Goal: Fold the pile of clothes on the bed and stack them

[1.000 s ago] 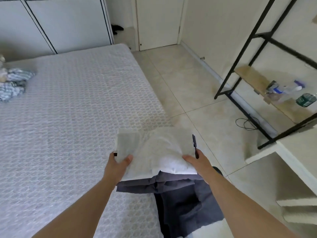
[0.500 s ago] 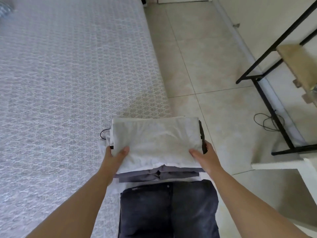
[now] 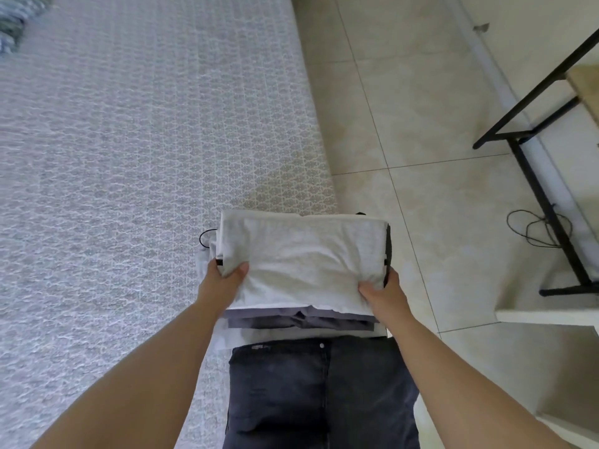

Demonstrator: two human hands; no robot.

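Lying far off at the top left corner of the bed [image 3: 129, 140]: a small heap of striped clothes [image 3: 14, 24], looking not yet folded, so likely some work left.

Gripping the left side of the stack of folded clothes [image 3: 301, 264]: the left hand [image 3: 223, 280], thumb pressing down on top, fingers tucked under and out of sight, clamping the stack from above and below. Probably squeezing like this to stop the layers from sliding apart.

Sitting on top of the stack: a pale grey folded piece. Peeking out below at the near edge: darker grey layers [image 3: 301, 319]. Poking out at the left side: a thin black loop of string [image 3: 205, 238].

Hanging over the right edge of the bed, just in front of the dark jeans [image 3: 321, 393]: the whole stack, held up off the bed or just touching it, hard to tell which.

Gripping the right side the same way: the right hand [image 3: 385, 293], thumb on top, fingers hidden below. Holding both ends likely for keeping the stack flat and level.

Lying on the tiled floor [image 3: 405, 140] further right: a black cord [image 3: 534, 228] beside a black metal rack [image 3: 544, 202].
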